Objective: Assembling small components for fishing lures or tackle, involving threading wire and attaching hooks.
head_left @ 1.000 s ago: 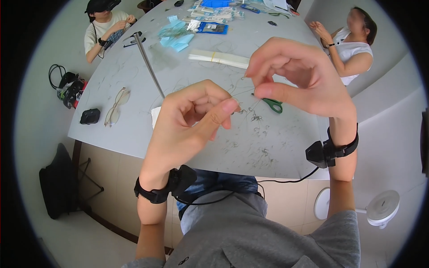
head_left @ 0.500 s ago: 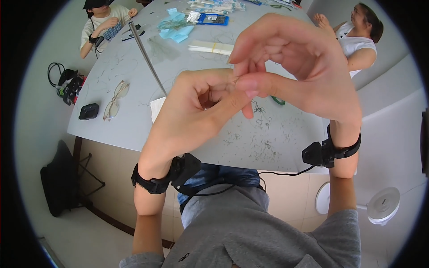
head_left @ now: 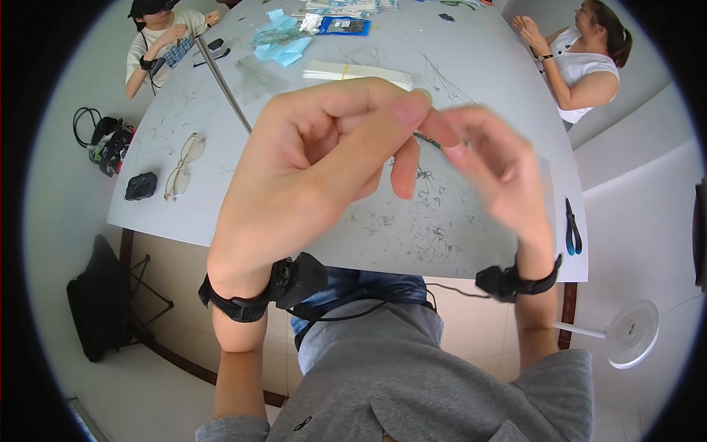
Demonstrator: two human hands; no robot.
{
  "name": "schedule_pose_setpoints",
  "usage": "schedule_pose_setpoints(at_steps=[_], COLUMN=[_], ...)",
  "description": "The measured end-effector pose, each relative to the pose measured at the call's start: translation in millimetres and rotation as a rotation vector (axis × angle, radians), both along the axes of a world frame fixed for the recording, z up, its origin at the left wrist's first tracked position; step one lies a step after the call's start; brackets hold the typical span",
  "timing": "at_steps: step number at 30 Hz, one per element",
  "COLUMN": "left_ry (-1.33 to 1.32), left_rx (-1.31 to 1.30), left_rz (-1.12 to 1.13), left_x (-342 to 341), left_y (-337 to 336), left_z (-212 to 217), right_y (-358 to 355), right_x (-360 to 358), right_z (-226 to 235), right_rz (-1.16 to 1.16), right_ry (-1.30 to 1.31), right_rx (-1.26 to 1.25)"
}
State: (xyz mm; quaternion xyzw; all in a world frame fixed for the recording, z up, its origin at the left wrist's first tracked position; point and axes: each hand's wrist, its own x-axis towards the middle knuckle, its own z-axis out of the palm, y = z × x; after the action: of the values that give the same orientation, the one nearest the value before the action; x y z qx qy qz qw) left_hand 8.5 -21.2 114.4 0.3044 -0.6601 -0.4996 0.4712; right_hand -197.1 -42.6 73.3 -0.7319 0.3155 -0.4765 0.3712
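My left hand (head_left: 309, 158) is raised over the near part of the table, thumb pressed to the index finger. Anything inside that pinch is too fine to make out. Close by on the right, my right hand (head_left: 507, 173) is blurred, its thumb and fingertips drawn together near the left fingertips. What it grips, if anything, cannot be seen. A bit of a dark and green thing shows between the hands, mostly covered. Below them, many short dark thread-like scraps (head_left: 434, 239) lie scattered on the grey table (head_left: 294, 239).
A metal rod (head_left: 223, 82) rises left of my hands. Eyeglasses (head_left: 183, 168) and a small black case (head_left: 141, 186) lie at left, pliers (head_left: 572, 228) at right. Beyond are white strips (head_left: 331, 71), blue sheets (head_left: 283, 50) and a blue packet (head_left: 345, 26). Two people sit across.
My right hand has drawn back from my left, moving down and away from the camera. The left hand has shifted slightly left and up, still pinching. The pliers have come into view.
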Motion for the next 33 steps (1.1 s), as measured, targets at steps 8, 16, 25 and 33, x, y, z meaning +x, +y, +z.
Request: schedule_pose_setpoints(at_steps=[8, 16, 25, 33], left_ry=[0.002, 0.001, 0.005, 0.025], left_rx=[0.011, -0.013, -0.016, -0.028], left_rz=[0.044, 0.038, 0.048, 0.011], left_x=[1.0, 3.2, 4.2, 2.8], left_y=[1.2, 1.5, 1.1, 3.2], left_z=[8.3, 11.3, 11.3, 14.6], right_y=[16.5, 16.0, 22.0, 14.3], right_x=[20.5, 42.2, 47.5, 39.7], right_z=[-77.7, -87.8, -86.5, -83.3], right_rz=[0.069, -0.014, -0.016, 0.314], right_ry=[-0.159, -0.382, -0.362, -0.542], right_rx=[0.059, 0.162, 0.228, 0.740])
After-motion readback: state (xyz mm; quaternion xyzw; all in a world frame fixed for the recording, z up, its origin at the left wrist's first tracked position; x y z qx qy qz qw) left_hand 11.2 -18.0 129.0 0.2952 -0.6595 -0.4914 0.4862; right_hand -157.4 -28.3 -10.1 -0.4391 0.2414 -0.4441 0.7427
